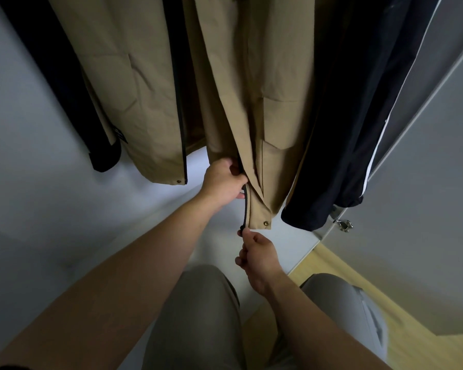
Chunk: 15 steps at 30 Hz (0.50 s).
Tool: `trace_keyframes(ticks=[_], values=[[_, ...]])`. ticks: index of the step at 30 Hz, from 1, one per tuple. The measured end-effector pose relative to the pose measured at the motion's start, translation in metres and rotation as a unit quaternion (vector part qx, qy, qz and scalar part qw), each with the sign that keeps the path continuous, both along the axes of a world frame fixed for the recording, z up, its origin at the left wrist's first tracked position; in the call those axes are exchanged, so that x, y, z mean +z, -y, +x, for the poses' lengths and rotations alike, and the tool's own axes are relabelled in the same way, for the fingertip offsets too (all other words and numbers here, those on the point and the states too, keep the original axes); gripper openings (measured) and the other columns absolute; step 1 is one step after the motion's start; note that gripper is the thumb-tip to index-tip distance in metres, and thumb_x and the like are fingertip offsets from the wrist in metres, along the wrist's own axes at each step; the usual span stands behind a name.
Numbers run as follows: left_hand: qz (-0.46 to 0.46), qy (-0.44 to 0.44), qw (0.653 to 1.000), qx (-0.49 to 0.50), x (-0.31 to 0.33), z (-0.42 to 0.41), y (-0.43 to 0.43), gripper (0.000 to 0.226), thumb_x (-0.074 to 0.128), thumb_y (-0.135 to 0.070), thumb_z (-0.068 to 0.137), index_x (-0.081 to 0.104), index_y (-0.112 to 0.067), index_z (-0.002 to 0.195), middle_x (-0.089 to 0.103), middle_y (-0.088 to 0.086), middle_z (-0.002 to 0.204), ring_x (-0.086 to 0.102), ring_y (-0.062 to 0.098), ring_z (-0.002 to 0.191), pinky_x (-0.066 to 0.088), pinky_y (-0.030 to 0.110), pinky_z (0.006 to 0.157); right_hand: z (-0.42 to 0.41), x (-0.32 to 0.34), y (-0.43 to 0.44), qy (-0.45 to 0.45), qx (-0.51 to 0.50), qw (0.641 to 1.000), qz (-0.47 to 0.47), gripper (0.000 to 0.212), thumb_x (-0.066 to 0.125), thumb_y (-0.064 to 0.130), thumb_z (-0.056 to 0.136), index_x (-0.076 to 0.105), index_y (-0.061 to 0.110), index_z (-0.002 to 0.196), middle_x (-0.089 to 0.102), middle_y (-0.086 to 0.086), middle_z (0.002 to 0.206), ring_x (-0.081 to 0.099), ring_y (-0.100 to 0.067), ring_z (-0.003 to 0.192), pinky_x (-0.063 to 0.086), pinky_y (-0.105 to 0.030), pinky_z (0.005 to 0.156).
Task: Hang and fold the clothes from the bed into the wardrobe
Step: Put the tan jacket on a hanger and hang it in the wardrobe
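Left hand [223, 180] grips the front edge of the tan coat [251, 102], fingers curled round the fabric beside the dark zipper strip [246, 206]. Right hand [259, 256] is just below it, thumb and forefinger pinching the zipper pull [241, 228] at the strip's bottom end, other fingers curled. Coat hangs in the wardrobe directly above both hands, front open. One side is held by the hands; the loose panel [134, 89] hangs free up and left of the left hand. Brass snap [266, 223] sits on the hem corner, just right of the pull. Dark garment [64, 89] hangs far left of the left hand, against the loose panel. Dark jacket with white stripe [345, 129] hangs right of the right hand, against the coat. Wardrobe door [425, 182] is further right, metal hinge [344, 225] at its lower edge. Wooden floor [358, 303] and the person's grey-clad knees [198, 316] are below the hands.
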<state>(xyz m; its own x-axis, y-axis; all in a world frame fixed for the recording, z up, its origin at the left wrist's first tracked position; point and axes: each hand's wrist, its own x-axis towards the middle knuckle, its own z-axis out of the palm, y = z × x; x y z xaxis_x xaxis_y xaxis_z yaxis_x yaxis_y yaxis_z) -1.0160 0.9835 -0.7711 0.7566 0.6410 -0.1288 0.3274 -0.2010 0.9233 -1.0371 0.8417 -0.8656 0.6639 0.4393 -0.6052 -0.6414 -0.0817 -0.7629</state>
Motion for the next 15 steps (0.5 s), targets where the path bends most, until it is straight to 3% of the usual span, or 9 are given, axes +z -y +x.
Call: trace_keyframes(ticks=[6,11,13,15], values=[[-0.036,0.004,0.999,-0.011,0.001,-0.004,-0.004,0.033,0.074,-0.01,0.089,0.065,-0.015,0.12,0.072,0.002,0.111,0.072,0.022,0.097,0.064,0.037,0.075,0.004,0.002,-0.016,-0.014,-0.016,0.999,-0.044,0.02,0.055,0.027,0.104,0.067,0.013,0.111,0.039,-0.005,0.068,0.033,-0.017,0.061,0.041,-0.029,0.055],[-0.187,-0.043,0.977,-0.089,-0.006,-0.03,-0.028,0.048,0.078,0.007,0.081,0.061,-0.01,0.122,0.068,0.009,0.119,0.069,0.025,0.11,0.059,0.034,0.092,0.008,0.003,-0.021,-0.045,-0.025,0.998,-0.026,0.022,0.054,0.021,0.102,0.065,0.008,0.116,0.041,-0.002,0.069,0.031,-0.015,0.056,0.037,-0.027,0.049],[-0.257,-0.075,0.962,-0.046,-0.02,-0.047,-0.051,0.035,0.074,0.002,0.087,0.065,-0.005,0.121,0.07,0.013,0.12,0.071,0.027,0.108,0.058,0.036,0.094,0.008,0.008,-0.02,-0.051,-0.017,0.998,-0.016,0.023,0.053,0.02,0.103,0.064,0.005,0.116,0.042,-0.001,0.072,0.031,-0.014,0.055,0.036,-0.027,0.049],[-0.324,-0.088,0.939,0.074,-0.035,-0.06,-0.072,0.027,0.07,-0.004,0.093,0.066,-0.002,0.12,0.072,0.017,0.117,0.073,0.029,0.1,0.059,0.035,0.085,0.008,0.015,-0.02,-0.055,-0.01,0.998,-0.013,0.022,0.052,0.02,0.104,0.064,0.005,0.115,0.041,-0.001,0.072,0.032,-0.014,0.057,0.037,-0.028,0.053]])
